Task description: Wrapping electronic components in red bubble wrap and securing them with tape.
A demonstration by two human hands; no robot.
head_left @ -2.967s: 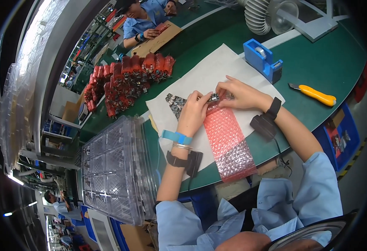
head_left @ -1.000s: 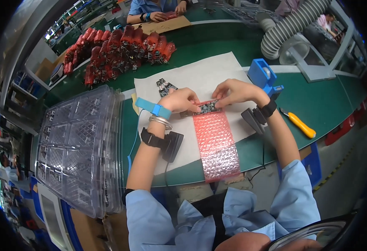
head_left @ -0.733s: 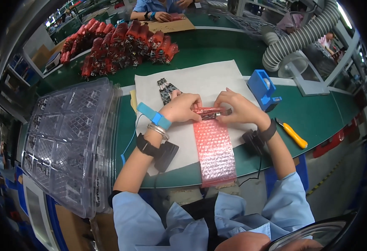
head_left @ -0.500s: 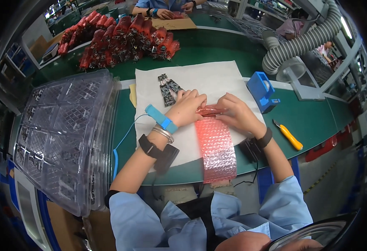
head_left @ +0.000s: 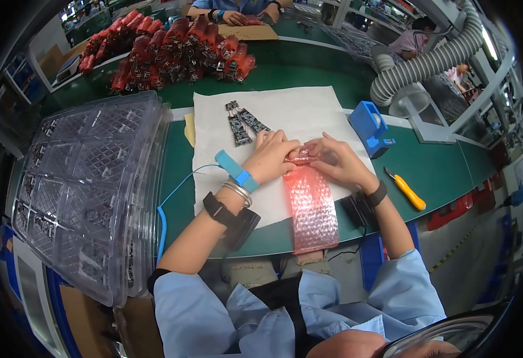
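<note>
"The board, visible a second ago, is now hidden in the folded top of the wrap (head_left: pixel 312 209)!"
"Grip?"
"Left hand (head_left: pixel 268 157) and right hand (head_left: pixel 343 164) pinch that fold, over the paper (head_left: pixel 297 110)."
"Around them?"
"Loose boards (head_left: pixel 238 130) just beyond the left; dispenser (head_left: pixel 364 124), yellow tool (head_left: pixel 410 192) off right."

Even, fairly bright light falls on the white sheet (head_left: pixel 297 110), with only faint, soft shadows. At its near side, glare whitens the red bubble wrap (head_left: pixel 312 206); left of the sheet, clear plastic trays (head_left: pixel 103 155) carry pale reflections. Far beyond its right side, a light tube (head_left: pixel 488 42) glows and a background person (head_left: pixel 407 42) looks soft. Fisheye distortion bows the tabletop (head_left: pixel 446 164) around it, inside a black rim.
</note>
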